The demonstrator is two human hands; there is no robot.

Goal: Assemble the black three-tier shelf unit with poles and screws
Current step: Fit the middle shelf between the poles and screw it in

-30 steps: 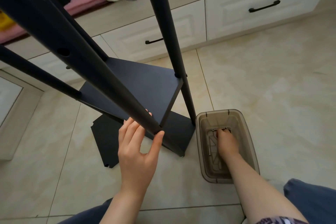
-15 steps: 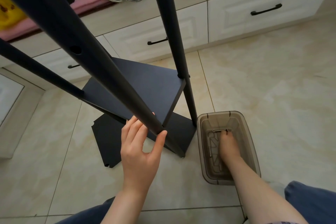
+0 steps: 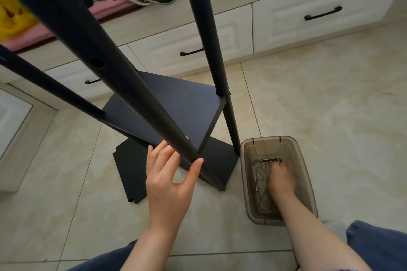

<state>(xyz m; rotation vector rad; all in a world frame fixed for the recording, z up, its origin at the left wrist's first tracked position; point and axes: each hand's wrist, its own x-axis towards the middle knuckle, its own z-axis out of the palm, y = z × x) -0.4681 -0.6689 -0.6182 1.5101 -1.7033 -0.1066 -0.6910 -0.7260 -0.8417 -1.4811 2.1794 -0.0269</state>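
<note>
Shelf unit stood partly built on the tiled floor. Nearest, the left hand clasped its near pole between thumb and fingers. The right hand reached into a brown plastic bin just beside the unit, fingertips among the screws; its grip could not be told. A loose black panel lay beneath, white drawers beyond.

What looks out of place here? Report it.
A loose shelf panel lies flat on the floor, askew to the mounted shelves, its notched corners joined to nothing. The left hand holds the near pole. Nothing looks spilled or damaged.
</note>
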